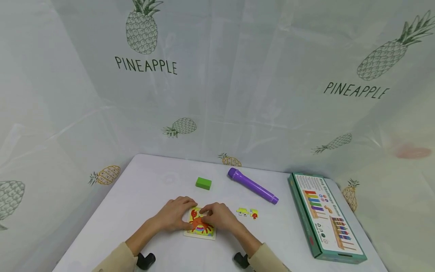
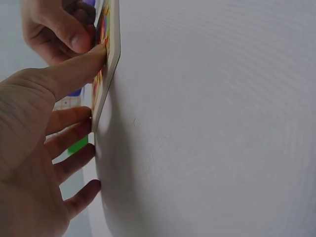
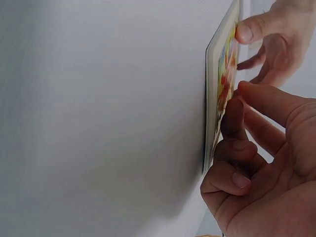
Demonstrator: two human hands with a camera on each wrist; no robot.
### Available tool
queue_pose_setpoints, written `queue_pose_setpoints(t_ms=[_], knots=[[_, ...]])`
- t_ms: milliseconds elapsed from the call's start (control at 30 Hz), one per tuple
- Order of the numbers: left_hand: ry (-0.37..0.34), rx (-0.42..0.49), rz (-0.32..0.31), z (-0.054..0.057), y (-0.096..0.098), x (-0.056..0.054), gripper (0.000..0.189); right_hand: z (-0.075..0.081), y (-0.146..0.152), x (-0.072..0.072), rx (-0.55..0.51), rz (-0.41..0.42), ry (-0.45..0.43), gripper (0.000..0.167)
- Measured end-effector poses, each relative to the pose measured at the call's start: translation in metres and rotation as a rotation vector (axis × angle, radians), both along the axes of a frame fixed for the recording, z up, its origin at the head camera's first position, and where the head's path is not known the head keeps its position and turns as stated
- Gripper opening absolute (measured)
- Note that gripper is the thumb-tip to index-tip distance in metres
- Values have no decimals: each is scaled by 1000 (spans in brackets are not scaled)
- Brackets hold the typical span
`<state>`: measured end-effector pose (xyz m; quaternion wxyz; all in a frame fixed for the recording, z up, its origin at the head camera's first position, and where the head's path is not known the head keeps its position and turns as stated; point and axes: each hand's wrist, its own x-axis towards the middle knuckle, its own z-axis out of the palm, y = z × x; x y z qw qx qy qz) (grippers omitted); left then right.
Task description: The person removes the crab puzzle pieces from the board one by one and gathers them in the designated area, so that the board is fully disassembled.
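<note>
A small square crab jigsaw puzzle [image 1: 199,237] with a pale rim lies flat on the table, showing an orange crab on yellow. My left hand [image 1: 174,214] spans its left side: the straight thumb [image 2: 81,71] presses on the picture, and the spread fingers reach the far edge and the tabletop. Over the upper right part of the puzzle is my right hand [image 1: 219,216], its fingers bent and the index fingertip on the picture. Whether a piece sits between its thumb and index finger is hidden. Two loose puzzle pieces [image 1: 242,212] lie right of that hand.
A green block [image 1: 203,183] sits behind the puzzle. To its right lies a purple toy microphone [image 1: 253,185], slanting. A green and white box [image 1: 327,219] with printed pictures lies along the table's right side. Behind the table [image 1: 142,181] hangs a pineapple-print sheet [image 1: 238,94].
</note>
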<state>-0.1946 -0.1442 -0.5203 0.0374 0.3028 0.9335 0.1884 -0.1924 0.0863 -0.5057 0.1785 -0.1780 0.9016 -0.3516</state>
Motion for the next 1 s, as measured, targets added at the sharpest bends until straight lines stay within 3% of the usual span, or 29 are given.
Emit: queue_pose_setpoints(t_ms=[300, 633, 1000], knots=[[21, 13, 0, -4, -3, -1, 55, 2, -5, 0, 22, 21, 12, 30], [32, -4, 36, -5, 1, -4, 54, 4, -9, 0, -37, -6, -39, 27], [25, 20, 43, -3, 3, -4, 52, 2, -9, -1, -56, -13, -32, 23]])
